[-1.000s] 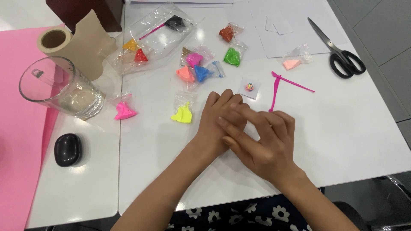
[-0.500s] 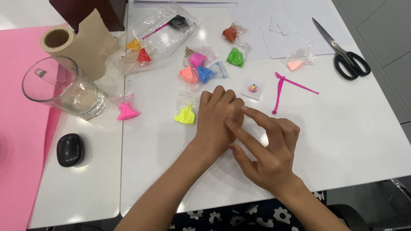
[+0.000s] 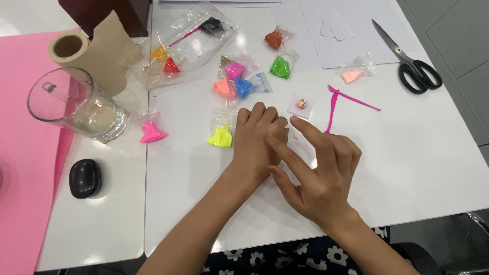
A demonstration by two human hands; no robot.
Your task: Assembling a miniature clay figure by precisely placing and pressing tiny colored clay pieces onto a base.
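Resting flat on the smooth white table [image 3: 417, 153], the left hand [image 3: 257, 142] lies open; the right hand [image 3: 318, 173] spreads loose, empty fingers beside a soft yellow clay lump [image 3: 220, 137].

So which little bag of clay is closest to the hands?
The yellow clay bag, lying just beside the left hand. The pink one sits farther off by the glass, the others higher up the table.

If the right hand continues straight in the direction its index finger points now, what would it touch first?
The right hand points up and left, so it would probably first meet the small white card with a tiny colourful piece, just beyond the fingertip. The finger's height above the table is unclear.
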